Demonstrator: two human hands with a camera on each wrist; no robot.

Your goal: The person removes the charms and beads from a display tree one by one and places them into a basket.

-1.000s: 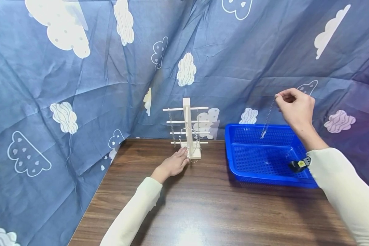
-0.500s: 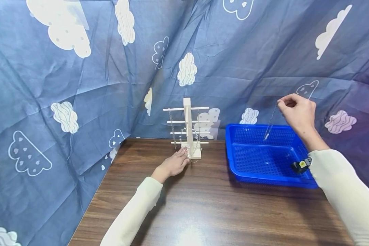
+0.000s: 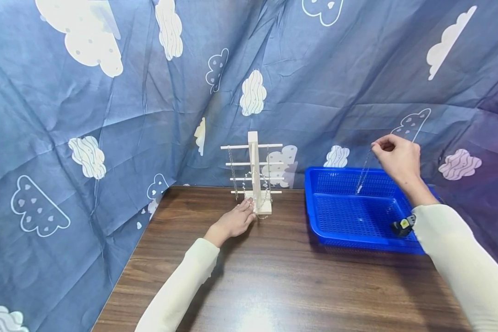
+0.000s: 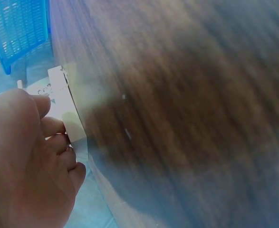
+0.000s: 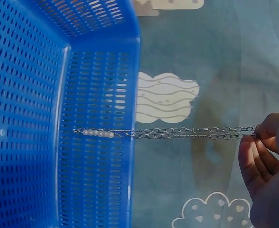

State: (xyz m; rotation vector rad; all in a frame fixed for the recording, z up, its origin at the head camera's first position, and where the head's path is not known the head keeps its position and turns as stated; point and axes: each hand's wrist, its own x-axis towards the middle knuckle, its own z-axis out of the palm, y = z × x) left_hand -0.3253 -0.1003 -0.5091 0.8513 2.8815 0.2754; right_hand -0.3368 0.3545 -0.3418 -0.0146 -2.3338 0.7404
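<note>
A silver chain necklace (image 5: 177, 130) with a short row of white beads hangs from the fingertips of my right hand (image 3: 400, 158), which pinches it at the top. Its lower end dangles over the blue plastic basket (image 3: 348, 240). At the table's back stands a pale wooden jewelry stand (image 3: 256, 173) with several crossbars. Chains hang on it, a silver chain (image 3: 232, 175) on the left and others at right and lower down. My left hand (image 3: 234, 222) rests its outstretched fingers on the stand's base; in the left wrist view they touch the base (image 4: 72, 121).
The brown wooden table (image 3: 249, 276) extends in front of the stand. A dark blue cloth (image 3: 120, 115) with cloud prints hangs behind the table and at its left. A black wrist camera (image 3: 402, 226) is strapped to my right wrist.
My right hand has come down a little with the necklace, first shifting slightly right, then back left. The left hand has stayed at the stand's base.
</note>
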